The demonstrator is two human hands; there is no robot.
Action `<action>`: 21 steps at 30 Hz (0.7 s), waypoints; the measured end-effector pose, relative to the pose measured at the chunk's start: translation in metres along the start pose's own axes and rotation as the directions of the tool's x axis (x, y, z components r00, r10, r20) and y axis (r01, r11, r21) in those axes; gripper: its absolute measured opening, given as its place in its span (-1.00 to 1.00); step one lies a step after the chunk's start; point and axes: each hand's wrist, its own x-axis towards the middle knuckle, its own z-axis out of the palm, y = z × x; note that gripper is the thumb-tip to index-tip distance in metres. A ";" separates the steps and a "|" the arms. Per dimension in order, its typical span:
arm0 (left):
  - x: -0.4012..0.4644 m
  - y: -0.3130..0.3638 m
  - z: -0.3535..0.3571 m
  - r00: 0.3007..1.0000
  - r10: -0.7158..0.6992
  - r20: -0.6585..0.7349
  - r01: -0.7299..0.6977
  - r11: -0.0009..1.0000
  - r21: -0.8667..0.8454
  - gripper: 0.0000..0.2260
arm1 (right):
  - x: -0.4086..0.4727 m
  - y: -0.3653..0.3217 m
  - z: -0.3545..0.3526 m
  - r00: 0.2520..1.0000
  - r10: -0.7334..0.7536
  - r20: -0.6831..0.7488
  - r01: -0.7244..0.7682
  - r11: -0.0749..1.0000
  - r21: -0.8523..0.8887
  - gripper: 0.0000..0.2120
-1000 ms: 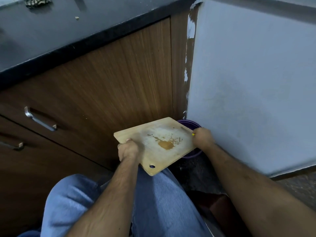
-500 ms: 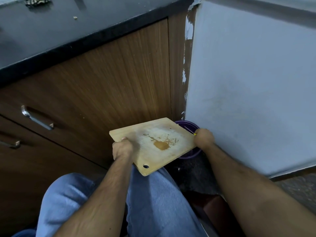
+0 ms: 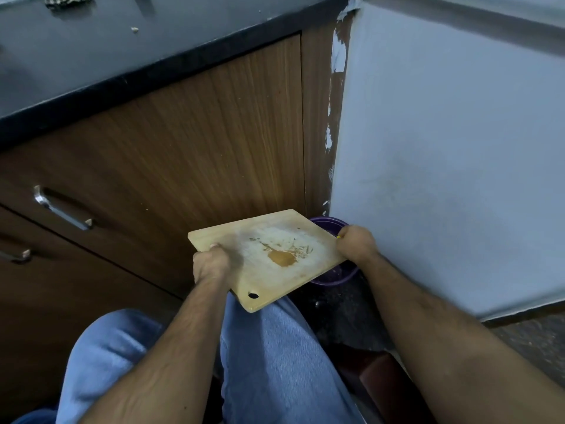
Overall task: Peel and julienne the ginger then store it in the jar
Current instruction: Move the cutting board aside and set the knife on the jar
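Observation:
A pale wooden cutting board [image 3: 269, 237] with a hanging hole near its front corner is held low over a purple bin [image 3: 333, 278] that stands on the floor in the corner. On the board lie an orange-brown smear and a few thin ginger scraps [image 3: 282, 255]. My left hand [image 3: 211, 264] grips the board's left edge. My right hand [image 3: 354, 243] is curled at the board's right edge, over the bin, and holds a small tool with a yellow tip; the rest of that tool is hidden. No jar is in view.
Brown cabinet fronts with metal handles [image 3: 61, 212] rise behind the board under a dark countertop [image 3: 91, 50]. A pale grey wall [image 3: 443, 148] closes the right side. My knees in blue jeans [image 3: 269, 362] are below the board.
The board and both hands have stayed over the bin with only a slight shift. The scraps on the board look the same.

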 end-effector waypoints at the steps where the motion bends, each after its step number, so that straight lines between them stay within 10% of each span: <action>1: 0.000 0.000 0.000 1.000 -0.003 -0.004 0.003 1.000 -0.003 -0.58 | -0.002 0.002 0.001 1.000 -0.008 0.010 0.008 1.000 0.005 -0.72; 21: 0.002 0.005 -0.032 0.990 0.071 0.122 -0.055 0.991 -0.125 -0.55 | -0.005 -0.015 -0.028 0.994 0.001 -0.111 0.008 0.996 0.084 -0.71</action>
